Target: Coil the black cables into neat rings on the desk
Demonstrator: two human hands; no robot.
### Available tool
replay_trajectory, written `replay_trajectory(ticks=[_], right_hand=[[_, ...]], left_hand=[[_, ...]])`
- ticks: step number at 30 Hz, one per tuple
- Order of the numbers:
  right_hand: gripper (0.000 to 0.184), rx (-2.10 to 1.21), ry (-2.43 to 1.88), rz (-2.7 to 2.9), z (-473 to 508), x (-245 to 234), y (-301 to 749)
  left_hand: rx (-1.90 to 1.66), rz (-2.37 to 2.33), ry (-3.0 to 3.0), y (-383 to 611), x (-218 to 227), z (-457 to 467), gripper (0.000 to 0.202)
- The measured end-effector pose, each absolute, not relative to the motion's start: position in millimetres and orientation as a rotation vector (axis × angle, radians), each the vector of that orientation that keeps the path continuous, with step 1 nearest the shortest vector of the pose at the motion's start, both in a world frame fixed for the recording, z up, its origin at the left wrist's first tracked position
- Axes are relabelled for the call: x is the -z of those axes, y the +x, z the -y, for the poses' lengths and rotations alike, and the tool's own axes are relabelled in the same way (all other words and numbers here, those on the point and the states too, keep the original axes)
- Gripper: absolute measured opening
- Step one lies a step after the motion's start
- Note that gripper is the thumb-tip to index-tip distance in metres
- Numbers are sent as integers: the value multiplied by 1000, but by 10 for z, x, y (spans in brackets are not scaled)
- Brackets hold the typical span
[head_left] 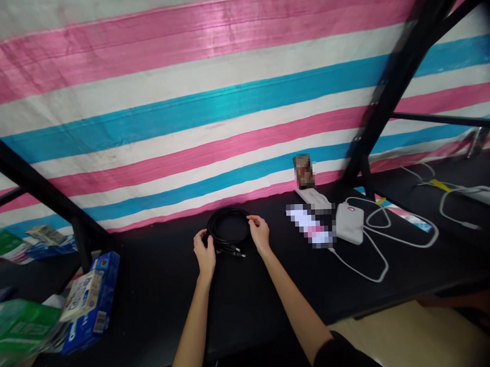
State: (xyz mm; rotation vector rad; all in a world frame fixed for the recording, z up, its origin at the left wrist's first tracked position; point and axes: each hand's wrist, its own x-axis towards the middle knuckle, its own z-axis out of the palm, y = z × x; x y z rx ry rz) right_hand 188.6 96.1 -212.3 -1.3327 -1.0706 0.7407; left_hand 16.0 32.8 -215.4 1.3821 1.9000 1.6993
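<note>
A black cable (217, 215) is wound into a round coil at the middle of the black tabletop, with its connector ends at the near side of the loop. My left hand (204, 253) grips the coil's left side, fingers and thumb closed on it. At the opposite side, my right hand (259, 232) pinches the coil's right edge between thumb and fingers. Part of the cable is hidden behind the fingers.
Right of the coil lie a phone with a blurred screen (310, 224), a white power bank (350, 222) and a looping white cable (383, 277). Blue snack boxes (106, 295) and a green bag (25, 325) are at left. A striped sheet (210, 115) hangs behind, between black metal posts (377, 125).
</note>
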Motion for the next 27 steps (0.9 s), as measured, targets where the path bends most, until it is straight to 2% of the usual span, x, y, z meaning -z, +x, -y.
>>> replay_trajectory(ticks=[8,18,27], right_hand=[[29,-708,-1404,1051,-976,2114,1954],[41,-861,-1329,977,-1047,2202,1903],[41,-969,-1267,797,-1126,2263,1953]], left_hand=[[-1700,-2028,1409,200,2022,-213,25],[-1548,-1787,2017,379,1833,-90,21],[-1468,-1725,2174,421,1798,-71,22]])
